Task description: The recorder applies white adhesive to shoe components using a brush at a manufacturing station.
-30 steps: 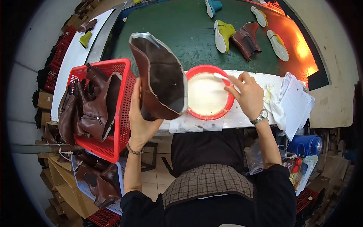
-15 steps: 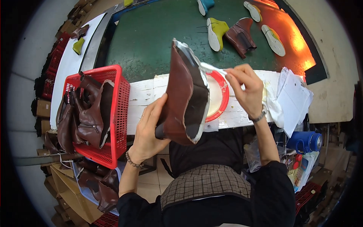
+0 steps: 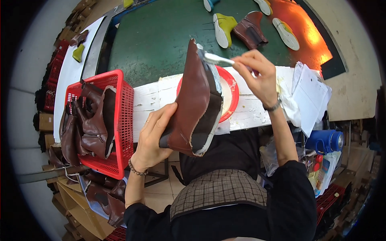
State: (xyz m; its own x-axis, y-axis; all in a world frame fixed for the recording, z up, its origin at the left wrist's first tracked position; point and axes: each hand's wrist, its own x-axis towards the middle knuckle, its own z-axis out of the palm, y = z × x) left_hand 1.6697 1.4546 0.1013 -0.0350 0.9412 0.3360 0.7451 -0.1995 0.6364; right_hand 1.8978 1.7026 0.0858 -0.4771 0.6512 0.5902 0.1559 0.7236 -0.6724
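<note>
Blue flask point(image 3: 326, 141) near white papers point(image 3: 309, 103).

Mid-frame, the left hand point(image 3: 152, 138) held a brown boot point(image 3: 192, 98); the right hand point(image 3: 259, 78) held a white brush point(image 3: 219, 59) against it. A red basket point(image 3: 127, 116) stood at frame left.

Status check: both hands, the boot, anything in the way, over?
Left grip holding boot. Right grip holding brush at boot's open edge. Boot partly hides bowl.

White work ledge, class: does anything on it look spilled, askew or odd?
Yes. Yellowish specks mottle the white ledge right of the red basin, perhaps drips or worn paint. Farther right, loose papers lie askew, jutting past the front edge.
</note>
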